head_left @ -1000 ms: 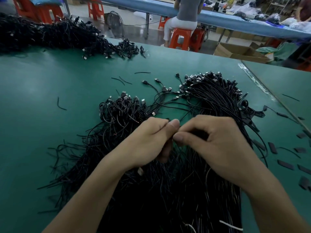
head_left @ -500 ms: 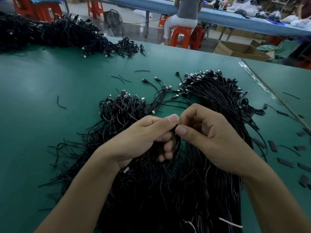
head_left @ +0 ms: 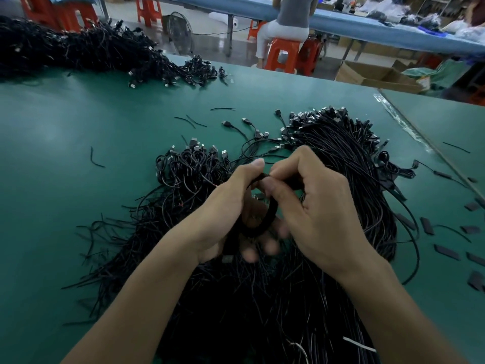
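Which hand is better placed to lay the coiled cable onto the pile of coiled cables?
Probably left: the left hand grips the coiled cable and lies nearer the pile of coiled cables.

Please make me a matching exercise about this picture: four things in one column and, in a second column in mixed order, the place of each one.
Things
1. coiled cable
2. orange stool
3. cardboard box
4. flat black pieces

Places
a. on the floor beyond the table
b. held by the left hand and the right hand
c. on the table, near its right edge
d. under a seated person

Pairs: 1-b, 2-d, 3-a, 4-c
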Demonstrator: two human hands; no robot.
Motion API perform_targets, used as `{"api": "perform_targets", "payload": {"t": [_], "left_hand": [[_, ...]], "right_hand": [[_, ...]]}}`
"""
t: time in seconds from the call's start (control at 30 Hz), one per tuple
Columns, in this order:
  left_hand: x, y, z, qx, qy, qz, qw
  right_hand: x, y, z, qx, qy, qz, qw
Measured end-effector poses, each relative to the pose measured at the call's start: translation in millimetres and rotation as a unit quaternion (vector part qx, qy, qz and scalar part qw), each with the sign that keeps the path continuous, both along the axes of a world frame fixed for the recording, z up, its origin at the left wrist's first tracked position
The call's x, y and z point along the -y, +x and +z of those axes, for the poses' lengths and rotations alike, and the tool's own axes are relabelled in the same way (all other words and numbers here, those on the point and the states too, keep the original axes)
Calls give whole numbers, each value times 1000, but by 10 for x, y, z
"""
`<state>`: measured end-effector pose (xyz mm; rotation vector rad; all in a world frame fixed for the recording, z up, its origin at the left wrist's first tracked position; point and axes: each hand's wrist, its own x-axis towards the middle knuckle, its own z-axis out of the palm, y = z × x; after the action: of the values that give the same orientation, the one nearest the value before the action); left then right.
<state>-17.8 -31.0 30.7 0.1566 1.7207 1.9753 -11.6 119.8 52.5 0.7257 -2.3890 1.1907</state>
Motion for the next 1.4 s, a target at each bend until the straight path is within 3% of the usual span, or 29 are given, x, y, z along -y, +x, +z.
{"api": "perform_targets", "payload": {"t": [0.17,0.27,0.33,0.47,0.63,0.77,0.9,1.0,1.13,1.27,1.4], "left_hand": [[-18,-64,-35,-106,-76,108,986],[30,-122,-64,-144,-113,175,967],[49,-149,-83,-149,-105,216,959],[57,-170,-128,-174,-71,268,945],[89,-182,-160,-163,-53,244,954],[38,-124,-116,-197,-118,232,945],[27,-111,-82,-192,-39,216,957],[-15,-101,-77,-192,-50,182,963],[-75,-68,-98,-190,-56,144,970],[-77,-67,-85,-212,-16,111,971],[-86,-49,-55,-229,32,146,962]], "right_hand": [[-81,-49,-68,86,-12,-19,996],[-148,-38,-229,230,111,-64,965],[-106,2,-365,278,202,-74,936],[9,59,-521,301,262,-90,913],[57,64,-511,301,286,-75,907],[-46,94,-363,288,289,-75,910],[-290,91,-92,268,212,-86,936],[-326,46,-11,164,60,-122,977],[-192,13,-32,98,-103,-119,983],[-112,28,-39,92,-130,-83,984],[-66,89,-29,98,-73,-21,992]]}}
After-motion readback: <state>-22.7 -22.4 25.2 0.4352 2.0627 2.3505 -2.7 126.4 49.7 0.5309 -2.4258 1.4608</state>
